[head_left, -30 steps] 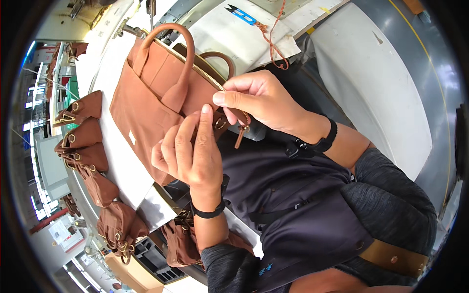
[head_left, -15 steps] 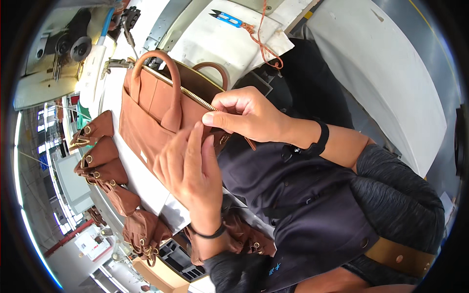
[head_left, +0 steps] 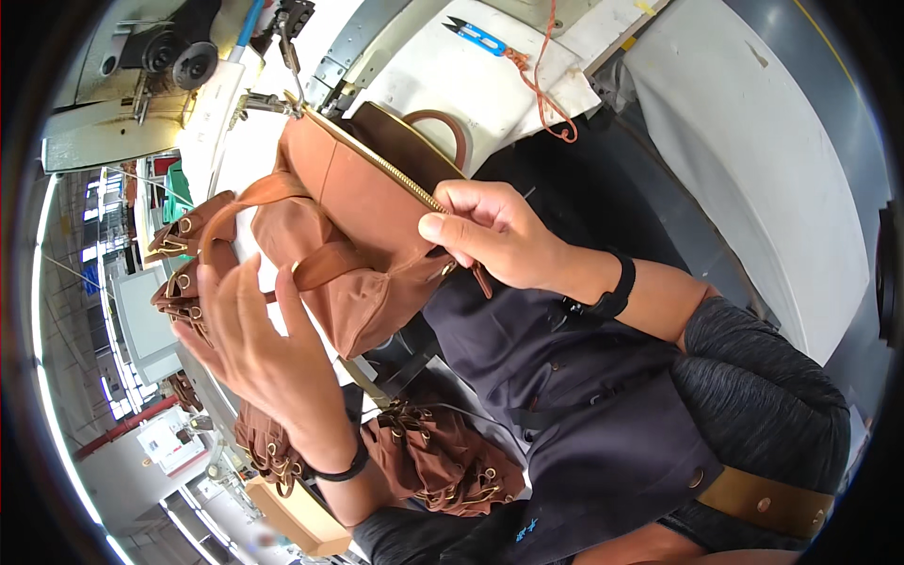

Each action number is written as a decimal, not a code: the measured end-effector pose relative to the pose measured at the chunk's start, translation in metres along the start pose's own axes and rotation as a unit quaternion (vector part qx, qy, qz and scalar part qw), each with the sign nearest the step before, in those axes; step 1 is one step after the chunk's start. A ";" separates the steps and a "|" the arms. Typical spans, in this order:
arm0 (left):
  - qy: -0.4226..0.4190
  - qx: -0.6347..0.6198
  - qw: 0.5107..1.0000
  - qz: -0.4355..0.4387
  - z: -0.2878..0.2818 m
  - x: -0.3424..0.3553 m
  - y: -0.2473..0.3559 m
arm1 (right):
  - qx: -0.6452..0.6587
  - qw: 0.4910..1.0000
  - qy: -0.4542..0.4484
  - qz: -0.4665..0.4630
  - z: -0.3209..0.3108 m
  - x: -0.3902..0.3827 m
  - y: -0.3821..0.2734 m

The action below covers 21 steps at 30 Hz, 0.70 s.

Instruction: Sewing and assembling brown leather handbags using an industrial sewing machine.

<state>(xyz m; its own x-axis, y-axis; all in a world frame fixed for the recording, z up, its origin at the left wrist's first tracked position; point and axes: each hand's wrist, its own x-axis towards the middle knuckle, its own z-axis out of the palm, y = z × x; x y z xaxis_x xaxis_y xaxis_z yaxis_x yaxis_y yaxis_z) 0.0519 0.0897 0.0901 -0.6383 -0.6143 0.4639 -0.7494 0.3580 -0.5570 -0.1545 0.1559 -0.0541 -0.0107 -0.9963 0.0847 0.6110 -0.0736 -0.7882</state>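
Note:
A brown handbag [head_left: 353, 202] lies open-topped in front of me, its gold zipper [head_left: 400, 177] running along the upper edge. My right hand [head_left: 494, 231] pinches the near end of that zippered edge between thumb and fingers. A brown zipper-end tab [head_left: 481, 281] hangs below it. My left hand [head_left: 268, 348] is spread, with its back showing, beside the front handle [head_left: 330, 266], which droops over the bag's side; whether its fingers touch the handle I cannot tell. The rear handle [head_left: 443, 122] stands up behind the opening. The bag's far end reaches the metal parts of a sewing machine [head_left: 282, 42].
Blue-handled thread snips [head_left: 476, 36] tied with orange cord [head_left: 546, 94] lie on a white sheet [head_left: 414, 71] at the back. Brown pieces with gold rings [head_left: 193, 226] line the left side; several more [head_left: 443, 457] are heaped below. A cardboard box [head_left: 292, 518] stands at lower left.
My left hand has moved left and down, away from my right hand, and spread. The front handle has flopped from upright to drooping, and the bag's front panel has folded down. My right hand keeps its pinch.

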 end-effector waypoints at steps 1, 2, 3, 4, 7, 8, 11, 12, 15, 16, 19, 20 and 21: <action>0.003 0.002 1.000 -0.003 0.003 0.000 0.005 | 0.020 0.999 -0.004 -0.025 0.002 0.002 0.004; -0.013 -0.074 0.997 0.027 0.002 0.002 0.015 | 0.041 0.998 -0.011 -0.050 0.006 0.003 0.005; -0.030 -0.149 0.987 0.056 0.001 0.004 0.026 | 0.040 0.998 -0.018 -0.051 0.008 0.003 0.004; -0.039 -0.173 0.983 0.040 -0.002 0.008 0.039 | 0.079 0.996 -0.021 -0.026 0.010 0.001 0.000; -0.135 -0.178 0.975 0.015 -0.004 0.008 0.067 | 0.129 0.992 -0.007 -0.003 0.016 0.002 0.000; -0.134 -0.219 0.966 -0.002 0.000 0.008 0.069 | 0.147 0.989 -0.002 0.008 0.013 0.000 0.001; -0.127 -0.257 0.958 -0.025 0.004 0.005 0.075 | 0.164 0.986 -0.002 0.016 0.009 -0.001 -0.002; -0.116 -0.259 0.959 -0.020 0.003 0.004 0.078 | 0.140 0.990 -0.006 0.025 0.007 -0.001 -0.005; -0.126 -0.247 0.960 -0.033 0.002 0.002 0.078 | 0.128 0.990 -0.017 0.053 0.009 0.001 -0.011; -0.122 -0.244 0.962 -0.032 0.004 0.002 0.078 | 0.111 0.992 -0.019 0.054 0.007 0.001 -0.012; -0.133 -0.236 0.962 -0.032 0.006 0.003 0.080 | 0.078 0.995 -0.019 0.052 0.002 0.002 -0.010; -0.136 -0.229 0.963 -0.030 0.007 0.004 0.080 | 0.073 0.996 -0.019 0.044 0.000 0.002 -0.009; -0.139 -0.221 0.965 -0.028 0.008 0.006 0.080 | 0.068 0.997 -0.018 0.037 -0.002 0.004 -0.009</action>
<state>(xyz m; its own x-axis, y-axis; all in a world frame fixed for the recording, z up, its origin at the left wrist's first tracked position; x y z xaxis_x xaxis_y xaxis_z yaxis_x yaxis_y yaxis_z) -0.0099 0.1088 0.0425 -0.5693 -0.7838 0.2480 -0.8221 0.5465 -0.1596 -0.1613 0.1525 -0.0480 0.0655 -0.9964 0.0544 0.7113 0.0084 -0.7028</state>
